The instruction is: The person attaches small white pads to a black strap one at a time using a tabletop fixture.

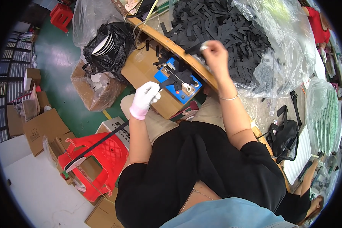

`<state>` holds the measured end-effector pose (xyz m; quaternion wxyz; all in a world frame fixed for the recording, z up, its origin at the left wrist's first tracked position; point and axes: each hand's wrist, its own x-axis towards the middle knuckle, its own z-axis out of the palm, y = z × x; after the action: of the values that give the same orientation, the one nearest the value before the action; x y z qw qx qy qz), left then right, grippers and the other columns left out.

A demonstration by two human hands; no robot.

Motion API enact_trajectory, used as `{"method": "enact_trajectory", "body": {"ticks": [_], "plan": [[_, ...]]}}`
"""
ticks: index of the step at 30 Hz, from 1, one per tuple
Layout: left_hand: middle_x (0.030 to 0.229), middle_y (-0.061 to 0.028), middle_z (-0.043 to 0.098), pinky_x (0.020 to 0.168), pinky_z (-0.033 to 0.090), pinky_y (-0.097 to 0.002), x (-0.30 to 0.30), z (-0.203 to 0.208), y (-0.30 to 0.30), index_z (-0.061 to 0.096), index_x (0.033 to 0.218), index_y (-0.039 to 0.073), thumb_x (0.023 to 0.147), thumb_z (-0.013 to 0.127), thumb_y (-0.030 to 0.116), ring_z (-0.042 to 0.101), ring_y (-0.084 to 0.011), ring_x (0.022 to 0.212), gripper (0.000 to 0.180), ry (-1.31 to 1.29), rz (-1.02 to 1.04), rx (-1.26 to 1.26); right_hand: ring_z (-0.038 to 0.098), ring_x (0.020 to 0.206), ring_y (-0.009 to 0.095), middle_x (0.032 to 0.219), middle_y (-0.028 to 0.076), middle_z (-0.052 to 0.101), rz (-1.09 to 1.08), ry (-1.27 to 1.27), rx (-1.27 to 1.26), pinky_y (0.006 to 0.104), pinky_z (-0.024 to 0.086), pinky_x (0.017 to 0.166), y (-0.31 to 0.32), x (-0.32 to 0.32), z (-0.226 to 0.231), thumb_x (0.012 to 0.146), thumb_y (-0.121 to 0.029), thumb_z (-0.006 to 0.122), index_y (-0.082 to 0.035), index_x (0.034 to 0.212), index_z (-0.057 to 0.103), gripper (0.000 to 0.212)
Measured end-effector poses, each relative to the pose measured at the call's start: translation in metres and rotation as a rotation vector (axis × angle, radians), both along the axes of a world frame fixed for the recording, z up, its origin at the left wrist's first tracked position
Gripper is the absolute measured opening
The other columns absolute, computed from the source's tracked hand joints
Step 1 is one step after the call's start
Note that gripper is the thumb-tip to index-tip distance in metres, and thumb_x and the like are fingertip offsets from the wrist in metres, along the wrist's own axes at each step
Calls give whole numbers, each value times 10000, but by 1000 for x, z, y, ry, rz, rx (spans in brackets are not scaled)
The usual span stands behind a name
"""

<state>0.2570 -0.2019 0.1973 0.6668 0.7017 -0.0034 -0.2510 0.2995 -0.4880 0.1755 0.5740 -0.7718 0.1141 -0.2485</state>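
Note:
My left hand (144, 99), in a white glove with a pink cuff, is closed on a black webbing strap (102, 141). The strap runs back to a roll (75, 164) at the red stool, and its front end reaches past my fingers over a blue machine (183, 89) with a thin metal rod or wire across it. My bare right hand (216, 57), with white on a fingertip, is raised over the table edge. Its fingers pinch what looks like a short black strip (193, 49), slightly blurred. Beyond it lies a large heap of cut black strips (231, 34).
Cardboard (142, 66) lies under the machine, with loose strips on it. A box (91, 87) with a black plastic bag (114, 41) stands at the left. The red stool (114, 152) is beside my left arm. A black bag (285, 138) lies right; other people are at the right.

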Motion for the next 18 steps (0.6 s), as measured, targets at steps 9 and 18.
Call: {"method": "enact_trajectory", "body": {"ticks": [9,18], "plan": [[629,13,513,460,299,-165,-6,-12,11,530,834,41,894,534,280,405,-33,511,246,-42,-42,-476,586,626,118,779,111,615,10,166,-374,266,469,584,-14,-34,48,767,-123,625,-42,1162,487,425],[632,18,518,464,299,-162,-10,-8,10,532,838,44,900,522,246,409,-28,516,212,-41,-9,-364,520,1060,235,1175,159,539,651,496,103,341,395,926,24,-93,43,952,-437,261,0,1189,520,561]]}}
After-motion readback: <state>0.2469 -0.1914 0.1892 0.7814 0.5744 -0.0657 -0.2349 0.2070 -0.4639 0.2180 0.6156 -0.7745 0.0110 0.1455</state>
